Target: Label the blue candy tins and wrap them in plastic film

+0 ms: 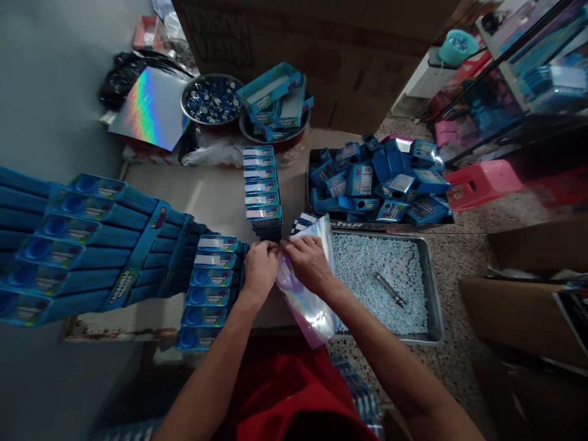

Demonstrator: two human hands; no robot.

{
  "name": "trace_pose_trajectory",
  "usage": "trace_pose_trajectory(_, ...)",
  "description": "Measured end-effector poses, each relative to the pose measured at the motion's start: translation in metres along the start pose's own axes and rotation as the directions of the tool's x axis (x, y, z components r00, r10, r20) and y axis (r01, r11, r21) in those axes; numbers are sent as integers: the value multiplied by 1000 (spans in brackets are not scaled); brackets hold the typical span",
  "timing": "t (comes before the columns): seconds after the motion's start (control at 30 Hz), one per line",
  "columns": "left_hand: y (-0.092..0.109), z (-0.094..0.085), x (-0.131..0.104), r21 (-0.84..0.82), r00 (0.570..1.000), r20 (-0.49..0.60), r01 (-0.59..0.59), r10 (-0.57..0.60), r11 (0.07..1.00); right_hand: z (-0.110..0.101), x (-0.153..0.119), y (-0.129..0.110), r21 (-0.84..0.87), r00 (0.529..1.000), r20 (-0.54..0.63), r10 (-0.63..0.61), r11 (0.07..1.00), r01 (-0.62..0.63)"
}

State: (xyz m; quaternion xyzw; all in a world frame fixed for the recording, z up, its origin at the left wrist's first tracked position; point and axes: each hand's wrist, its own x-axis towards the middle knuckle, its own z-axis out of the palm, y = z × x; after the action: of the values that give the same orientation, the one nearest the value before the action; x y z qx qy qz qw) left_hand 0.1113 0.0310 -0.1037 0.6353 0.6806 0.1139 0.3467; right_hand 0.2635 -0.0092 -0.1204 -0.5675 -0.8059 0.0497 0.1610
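Observation:
My left hand (261, 269) and my right hand (307, 260) meet at the fingertips in the middle of the worktable, fingers curled in a pinch. Whatever lies between them is too small or hidden to name. Under my right hand and wrist lies a shiny iridescent sheet (316, 315). Just beyond the hands stands a row of small blue boxes with white tops (261, 184). To the left of my left hand is another row of blue boxes (209, 296). Partly hidden behind my right hand are some striped dark-and-white pieces (304, 223).
On the right, a metal tray (434, 294) holds pale blue beads and a metal tool (389, 289). Behind it, a carton is heaped with blue boxes (361, 179). Stacked long blue boxes (138, 245) fill the left. Two bowls (214, 122) stand at the back before a large cardboard box (321, 61).

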Motion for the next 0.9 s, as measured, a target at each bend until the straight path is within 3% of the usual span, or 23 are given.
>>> trace_pose_trajectory(0.13, 2, -1, 2, 32, 999, 32, 30, -31, 999, 17, -22, -3, -20, 999, -14, -51, 998, 51)
trace_pose_trajectory(0.27, 4, -5, 1, -2, 998, 57, 25, -25, 1000, 16, -36, 3, 24, 991, -88, -98, 995, 101)
trace_pose_trajectory(0.43, 11, -6, 5, -4, 1000, -12, 6, -6, 1000, -13, -42, 1, 107, 988, -151, -37, 993, 54)
trace_pose_trajectory(0.57, 21, -5, 8, 28, 992, -115, -57, 60, 998, -56, -45, -16, 309, 955, -232, 185, 945, -108)
trace_pose_trajectory(0.63, 25, -9, 2, -17, 969, -207, -140, 134, 990, -79, -46, -31, 545, 889, -200, 412, 801, -248)
trace_pose_trajectory(0.7, 26, -19, -11, -193, 948, -261, -236, 182, 952, -97, -43, -47, 780, 790, -10, 613, 499, -378)
trace_pose_trajectory(0.73, 25, -27, -19, -352, 960, -233, -235, 158, 906, -103, -41, -55, 854, 737, 108, 667, 318, -412)
trace_pose_trajectory(0.8, 21, -45, -38, -703, 999, 9, -25, 44, 711, -106, -35, -69, 913, 656, 281, 700, 15, -407)
trace_pose_trajectory(0.87, 12, -63, -57, -851, 950, 312, 284, -9, 443, -99, -29, -81, 916, 596, 364, 716, -159, -368)
trace_pose_trajectory(0.9, 7, -70, -66, -857, 916, 401, 375, 1, 353, -94, -27, -87, 909, 571, 395, 719, -215, -358)
